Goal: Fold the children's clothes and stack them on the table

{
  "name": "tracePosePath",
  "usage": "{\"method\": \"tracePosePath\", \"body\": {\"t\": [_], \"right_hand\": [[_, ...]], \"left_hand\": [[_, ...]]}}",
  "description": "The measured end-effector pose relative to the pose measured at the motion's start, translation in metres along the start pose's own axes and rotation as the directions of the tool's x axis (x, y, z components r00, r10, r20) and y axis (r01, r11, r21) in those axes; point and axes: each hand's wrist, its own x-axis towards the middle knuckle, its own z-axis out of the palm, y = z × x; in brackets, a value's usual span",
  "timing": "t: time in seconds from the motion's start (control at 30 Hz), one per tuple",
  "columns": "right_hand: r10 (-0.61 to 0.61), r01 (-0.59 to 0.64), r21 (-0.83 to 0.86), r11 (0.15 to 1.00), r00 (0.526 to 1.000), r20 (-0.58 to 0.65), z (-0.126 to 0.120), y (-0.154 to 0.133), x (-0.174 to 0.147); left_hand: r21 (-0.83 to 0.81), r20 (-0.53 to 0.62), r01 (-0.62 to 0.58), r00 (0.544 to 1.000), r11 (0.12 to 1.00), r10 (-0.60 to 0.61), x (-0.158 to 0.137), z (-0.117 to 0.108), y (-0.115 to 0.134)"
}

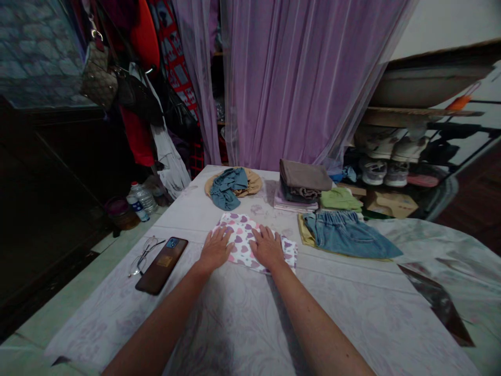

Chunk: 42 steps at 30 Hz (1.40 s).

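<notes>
A white piece of cloth with purple and pink hearts [241, 237], folded flat, lies on the cloth-covered table [230, 318] in front of me. My left hand [215, 249] rests flat on its left end with the fingers spread. On the right part lies my right hand [268, 247], palm down, fingers also apart. Neither hand grips the fabric. Parts of the heart-print cloth are hidden beneath both hands, so I cannot tell which garment it is.
Left on the table are a phone [162, 265] and eyeglasses [143, 257]. A crumpled blue garment [229, 185] on tan cloth lies at the back. To the right sit a folded clothes stack [303, 177], a green garment [340, 199] and a denim garment [348, 232].
</notes>
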Motion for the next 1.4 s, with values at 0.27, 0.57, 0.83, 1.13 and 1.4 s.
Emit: {"method": "tracePosePath", "body": {"t": [0.27,0.57,0.83,1.13,1.4], "right_hand": [[-0.007,0.007,-0.006,1.000,0.999,-0.034,0.006,0.001,0.002],[-0.020,0.021,0.030,0.999,0.999,-0.042,0.004,0.003,0.002],[0.019,0.047,0.183,0.982,0.939,-0.344,-0.019,0.036,-0.024],[0.456,-0.456,0.142,0.878,0.889,0.038,-0.038,0.075,-0.046],[0.420,-0.420,0.180,0.889,0.907,0.042,-0.049,0.081,-0.021]], "left_hand": [[0.131,-0.119,-0.168,0.976,0.977,0.184,0.032,0.007,0.027],[0.056,0.017,-0.038,0.999,0.998,0.037,0.062,0.012,0.005],[-0.126,0.019,-0.085,0.996,0.988,0.088,0.065,-0.002,-0.011],[0.041,0.210,0.299,0.930,0.953,-0.301,0.047,-0.043,-0.033],[0.006,0.326,0.358,0.882,0.934,-0.340,0.043,-0.043,-0.021]]}}
